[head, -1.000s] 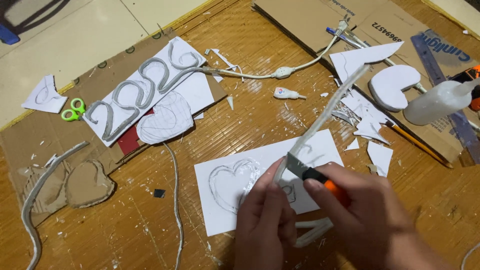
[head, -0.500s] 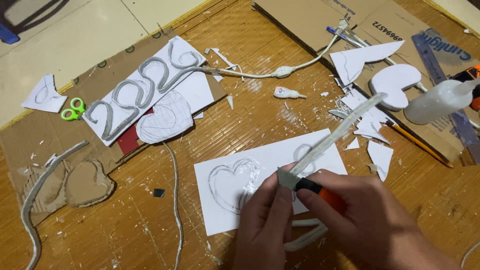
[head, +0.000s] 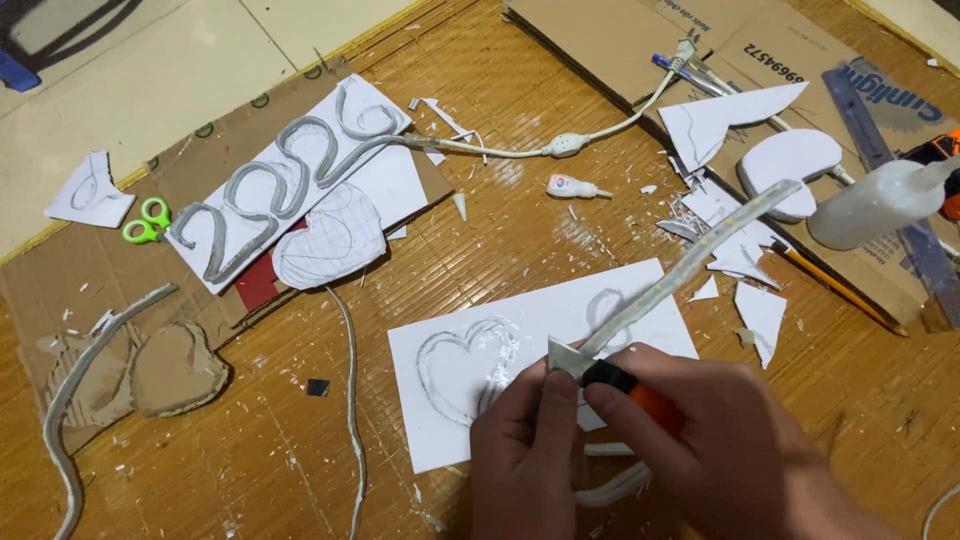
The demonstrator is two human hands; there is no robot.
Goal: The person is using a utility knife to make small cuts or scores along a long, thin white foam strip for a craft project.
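Observation:
My right hand (head: 735, 450) grips an orange and black utility knife (head: 625, 385) whose blade meets a translucent flexible light strip (head: 690, 262). The strip rises from my hands toward the upper right. My left hand (head: 525, 455) pinches that strip just below the blade. Both hands hover over a white foam sheet (head: 520, 335) carved with a heart outline (head: 465, 365) and a smaller loop. More of the strip curls under my hands near the bottom edge.
A white board with curved grey strip shapes (head: 290, 180) lies upper left beside green scissors (head: 145, 220) and a paper heart (head: 330, 245). Cardboard hearts (head: 175, 370), a white cable with switch (head: 565, 147), a glue bottle (head: 880, 200), ruler (head: 885, 150), pencil and foam scraps lie around.
The strip's free end has swung lower and further right. My hands and the knife have shifted slightly down and left along the strip.

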